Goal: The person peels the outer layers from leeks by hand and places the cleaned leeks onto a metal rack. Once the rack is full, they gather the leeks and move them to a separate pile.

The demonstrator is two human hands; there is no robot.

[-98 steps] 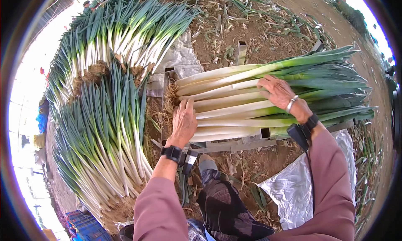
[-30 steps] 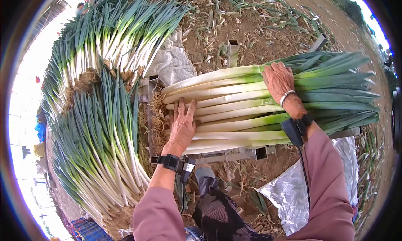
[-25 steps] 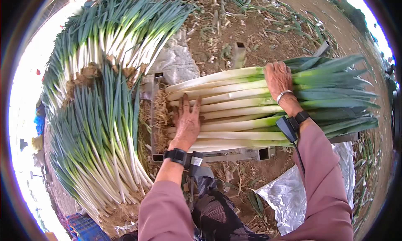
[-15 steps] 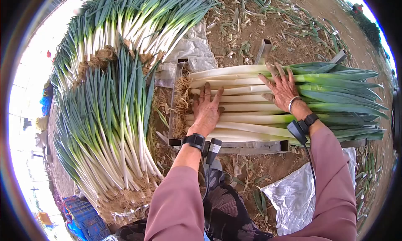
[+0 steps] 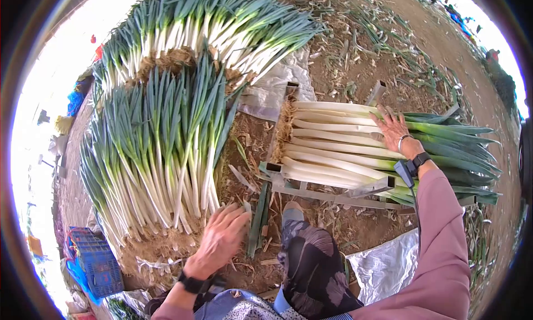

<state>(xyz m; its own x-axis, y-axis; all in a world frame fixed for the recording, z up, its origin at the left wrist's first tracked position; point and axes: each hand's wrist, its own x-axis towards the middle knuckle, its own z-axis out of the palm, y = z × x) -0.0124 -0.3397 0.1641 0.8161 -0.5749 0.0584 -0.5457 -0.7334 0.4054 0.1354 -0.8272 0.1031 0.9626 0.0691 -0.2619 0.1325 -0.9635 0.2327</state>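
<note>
Long white leeks (image 5: 338, 138) lie side by side in a metal frame (image 5: 333, 198), roots to the left and green leaves (image 5: 455, 142) to the right. On the upper leeks, near where white turns green, rests my right hand (image 5: 395, 134), its fingers spread. My left hand (image 5: 222, 236) is off the frame, beside the root end of the left leek pile (image 5: 161, 153). Its fingers are stretched out and slightly blurred, and I see nothing held in them. A loose dark green leaf (image 5: 258, 223) lies on the ground just right of it.
Behind the near pile is another large leek pile (image 5: 211, 28). A blue crate (image 5: 99, 264) stands at the lower left. Silvery sheeting (image 5: 386, 264) lies by my leg, and leaf scraps (image 5: 383, 31) litter the soil beyond the frame.
My left hand has left the leeks in the frame and moved down and left to the pile. My right hand stays on the leeks. The view has shifted left.
</note>
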